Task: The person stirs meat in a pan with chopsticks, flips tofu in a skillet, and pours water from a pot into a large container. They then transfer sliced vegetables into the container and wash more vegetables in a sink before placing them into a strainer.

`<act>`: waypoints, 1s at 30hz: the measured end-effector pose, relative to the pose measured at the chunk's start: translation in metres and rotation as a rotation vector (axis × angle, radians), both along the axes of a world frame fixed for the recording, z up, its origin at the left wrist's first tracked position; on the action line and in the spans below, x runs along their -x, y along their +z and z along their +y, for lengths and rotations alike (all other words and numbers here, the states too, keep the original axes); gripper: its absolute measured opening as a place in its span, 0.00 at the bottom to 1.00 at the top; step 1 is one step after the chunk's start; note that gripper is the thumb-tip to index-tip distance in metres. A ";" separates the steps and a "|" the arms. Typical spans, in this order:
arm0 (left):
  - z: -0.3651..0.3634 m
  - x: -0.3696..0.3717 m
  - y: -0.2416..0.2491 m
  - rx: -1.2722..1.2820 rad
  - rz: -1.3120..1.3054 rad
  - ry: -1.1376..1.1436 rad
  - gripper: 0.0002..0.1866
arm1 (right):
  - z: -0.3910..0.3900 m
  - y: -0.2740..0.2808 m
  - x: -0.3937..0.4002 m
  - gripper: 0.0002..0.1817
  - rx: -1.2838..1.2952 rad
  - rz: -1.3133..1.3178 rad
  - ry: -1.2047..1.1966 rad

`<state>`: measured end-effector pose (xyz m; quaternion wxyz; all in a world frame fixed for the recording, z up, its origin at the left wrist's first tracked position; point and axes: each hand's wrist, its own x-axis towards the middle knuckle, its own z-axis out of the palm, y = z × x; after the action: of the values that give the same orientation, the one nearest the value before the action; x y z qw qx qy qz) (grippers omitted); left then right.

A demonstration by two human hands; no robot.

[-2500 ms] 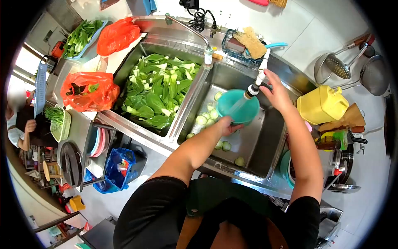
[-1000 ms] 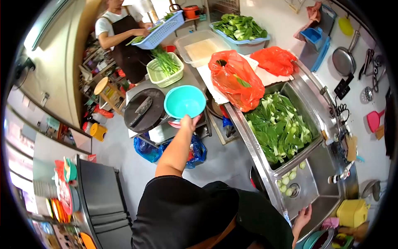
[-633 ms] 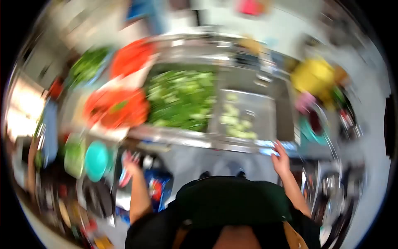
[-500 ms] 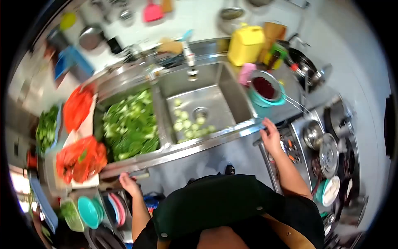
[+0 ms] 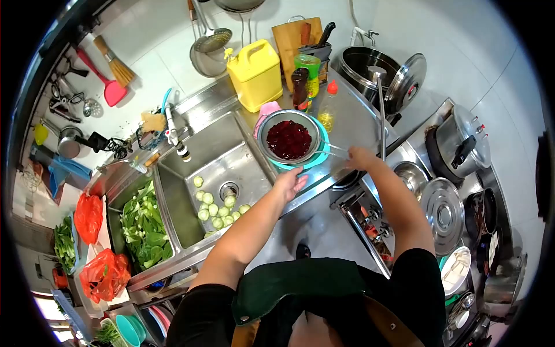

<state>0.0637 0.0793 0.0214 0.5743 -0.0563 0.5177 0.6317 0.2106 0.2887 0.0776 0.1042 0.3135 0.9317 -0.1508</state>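
A wire-mesh strainer [image 5: 267, 124] holding dark red, wet pieces [image 5: 289, 140] rests over a turquoise bowl [image 5: 321, 160] on the steel counter. My right hand [image 5: 363, 159] is closed at the end of the strainer's long wire handle [image 5: 334, 150]. Just in front of the bowl is my left hand [image 5: 291, 184], palm turned up and fingers apart, with fingertips right at the bowl's near rim. Behind the strainer's left side a pink object [image 5: 267, 109] shows in part.
Pale green round slices [image 5: 218, 211] lie in the right sink basin [image 5: 199, 159]; leafy greens [image 5: 144, 225] fill the left one. A yellow jug [image 5: 255, 76], bottles [image 5: 328, 107] and a knife block stand behind the bowl. Stove pots and a steel lid [image 5: 442, 214] are at right.
My view has turned right toward the counter. Both hands, earlier wide apart and holding nothing, have come to the strainer and bowl; my right hand has closed on the strainer's handle.
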 end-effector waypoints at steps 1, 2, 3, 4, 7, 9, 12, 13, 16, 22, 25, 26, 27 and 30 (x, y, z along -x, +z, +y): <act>0.011 -0.004 -0.003 0.006 0.013 0.082 0.14 | -0.010 0.021 0.002 0.21 0.186 -0.138 0.004; 0.016 -0.005 -0.001 0.048 -0.004 0.125 0.14 | -0.013 0.030 0.001 0.19 0.372 -0.274 0.007; 0.020 -0.003 -0.005 0.056 -0.003 0.118 0.14 | -0.005 0.014 -0.005 0.18 0.583 -0.190 0.015; 0.020 0.000 -0.010 0.041 0.013 0.190 0.12 | -0.003 -0.003 -0.012 0.16 0.795 -0.100 0.019; 0.016 0.003 -0.009 0.063 0.101 0.331 0.07 | -0.032 -0.015 -0.031 0.20 1.607 0.173 -0.136; 0.009 0.004 -0.009 0.080 0.122 0.406 0.05 | -0.055 -0.024 -0.039 0.18 1.805 0.247 -0.082; -0.015 -0.014 0.023 0.136 0.199 0.315 0.06 | -0.090 -0.020 -0.058 0.17 1.833 0.370 -0.132; -0.024 -0.019 0.032 0.141 0.204 0.318 0.06 | -0.101 -0.012 -0.065 0.17 1.840 0.370 -0.127; -0.049 -0.032 0.053 0.123 0.332 0.128 0.07 | -0.131 0.025 -0.096 0.17 1.776 0.491 -0.130; -0.088 -0.085 0.092 -0.036 0.281 -0.071 0.07 | -0.196 0.088 -0.195 0.17 1.702 0.711 -0.117; -0.099 -0.118 0.104 -0.101 0.266 -0.259 0.07 | -0.239 0.108 -0.252 0.17 1.613 0.836 -0.187; -0.102 -0.131 0.105 -0.122 0.244 -0.265 0.07 | -0.256 0.117 -0.273 0.16 1.604 0.862 -0.240; -0.105 -0.155 0.119 -0.081 0.255 -0.270 0.08 | -0.271 0.123 -0.293 0.16 1.600 0.895 -0.289; -0.117 -0.212 0.141 -0.091 0.181 -0.438 0.10 | -0.320 0.146 -0.354 0.16 1.468 0.913 -0.435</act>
<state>0.2754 -0.0375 0.1622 0.6508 0.1398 0.5379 0.5173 0.5643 -0.0312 0.2233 -0.1337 0.2469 0.4711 -0.8362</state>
